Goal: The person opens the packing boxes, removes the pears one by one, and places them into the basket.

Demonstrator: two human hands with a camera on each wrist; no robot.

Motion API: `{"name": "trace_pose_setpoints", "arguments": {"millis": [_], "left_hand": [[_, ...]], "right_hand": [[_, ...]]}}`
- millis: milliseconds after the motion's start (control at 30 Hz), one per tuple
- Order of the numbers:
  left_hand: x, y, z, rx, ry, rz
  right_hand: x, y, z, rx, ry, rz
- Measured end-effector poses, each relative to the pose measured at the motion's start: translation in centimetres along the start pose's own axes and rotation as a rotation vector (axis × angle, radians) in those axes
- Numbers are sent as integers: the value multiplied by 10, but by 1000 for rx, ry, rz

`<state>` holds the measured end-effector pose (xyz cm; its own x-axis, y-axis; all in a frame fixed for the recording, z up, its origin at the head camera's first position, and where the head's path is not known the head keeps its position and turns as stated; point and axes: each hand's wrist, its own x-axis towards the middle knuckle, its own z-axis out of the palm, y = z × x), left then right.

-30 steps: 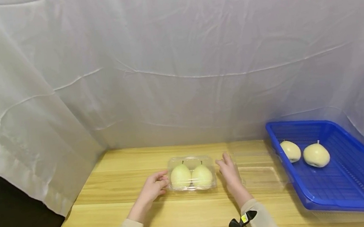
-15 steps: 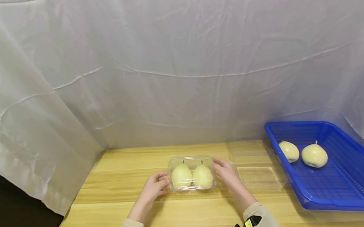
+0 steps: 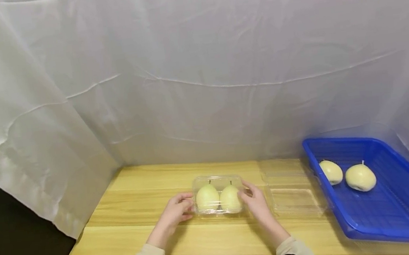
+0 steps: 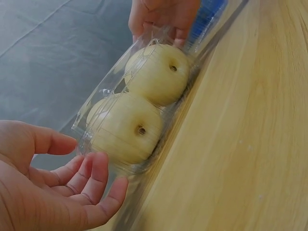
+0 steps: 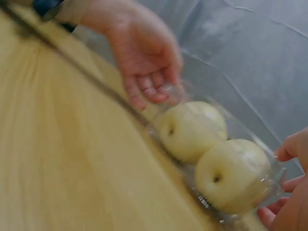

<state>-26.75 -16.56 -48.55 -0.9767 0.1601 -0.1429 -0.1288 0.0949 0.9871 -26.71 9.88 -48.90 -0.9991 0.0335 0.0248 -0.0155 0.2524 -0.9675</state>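
Two pale yellow pears (image 3: 207,198) sit side by side in a clear plastic clamshell box (image 3: 216,181) with its lid down. My left hand (image 3: 177,211) holds the box's left end, thumb and fingertips at its corner, as the left wrist view shows. On the opposite end, my right hand (image 3: 256,204) grips the box, its thumb over the front right corner beside the right-hand pear (image 3: 230,199). In the right wrist view, the fingers of the right hand (image 5: 291,202) bend round that end, and a barcode label (image 5: 201,198) shows low on the box.
Right of the box, another clear plastic container (image 3: 293,195) lies spread out on the wooden table (image 3: 211,245). Beyond it stands a blue plastic basket (image 3: 401,201) holding two more pears (image 3: 360,177). Pale cloth (image 3: 206,114) hangs behind the table.
My right hand, apart from the box a second ago with its fingers raised, has come left onto the box's right end. The left hand stays at the left end. The view has shifted slightly.
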Motion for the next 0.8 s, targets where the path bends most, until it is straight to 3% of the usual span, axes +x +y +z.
{"name": "trace_pose_setpoints", "arguments": {"millis": [133,367,567,667,800], "left_hand": [[-1,2,3,-6,14,-9],[-4,9,11,44,-19,-10],[-9,11,17,93,36,-20],[-12,6,24,-31,77,-44],[-22,-5,42,-333,132,-60]], "right_hand": [[0,5,3,-67,55,-12],[4,6,-3,-94,103,-17],[2,4,-7,-144,106,-29],[3,2,-8,-153,94,-16],[3,-1,-11,-147,77,-11]]}}
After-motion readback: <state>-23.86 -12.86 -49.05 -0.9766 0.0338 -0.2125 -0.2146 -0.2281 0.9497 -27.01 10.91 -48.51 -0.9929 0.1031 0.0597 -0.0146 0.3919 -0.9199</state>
